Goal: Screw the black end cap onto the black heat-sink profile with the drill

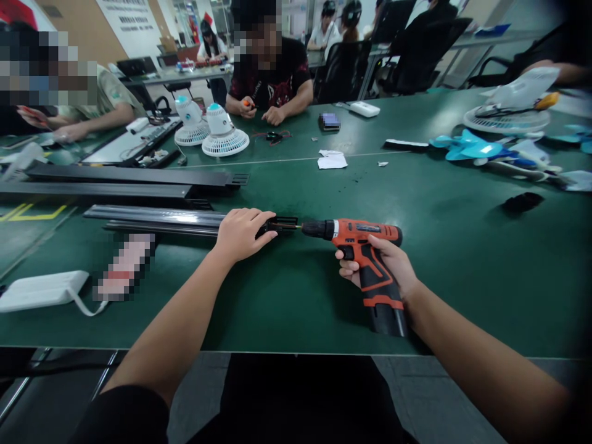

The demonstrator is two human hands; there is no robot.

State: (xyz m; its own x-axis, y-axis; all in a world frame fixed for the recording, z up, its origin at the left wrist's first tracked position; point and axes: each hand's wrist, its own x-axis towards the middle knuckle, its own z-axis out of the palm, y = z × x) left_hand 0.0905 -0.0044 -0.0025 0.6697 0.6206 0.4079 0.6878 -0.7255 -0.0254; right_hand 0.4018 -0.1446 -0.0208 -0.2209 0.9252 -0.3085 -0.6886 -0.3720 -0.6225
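My right hand (pixel 388 262) is wrapped round the handle of an orange and black cordless drill (pixel 370 233), one finger by its trigger. The drill lies level and points left, its thin bit meeting the right end of a long black metal profile (pixel 157 216). Over that same end rests my left hand (pixel 243 233), palm down, fingers bent over the top and thumb along the near side, gripping the profile. Whether the bit sits in a screw or hole is too small to tell.
More black profiles (pixel 115 176) lie behind on the left. A pixelated phone (pixel 126 266) and a white power bank (pixel 44 290) with a cable are at near left. White fans (pixel 225 132) stand further back. Blue fan blades (pixel 472 147) lie at right. A co-worker (pixel 272 74) sits opposite.
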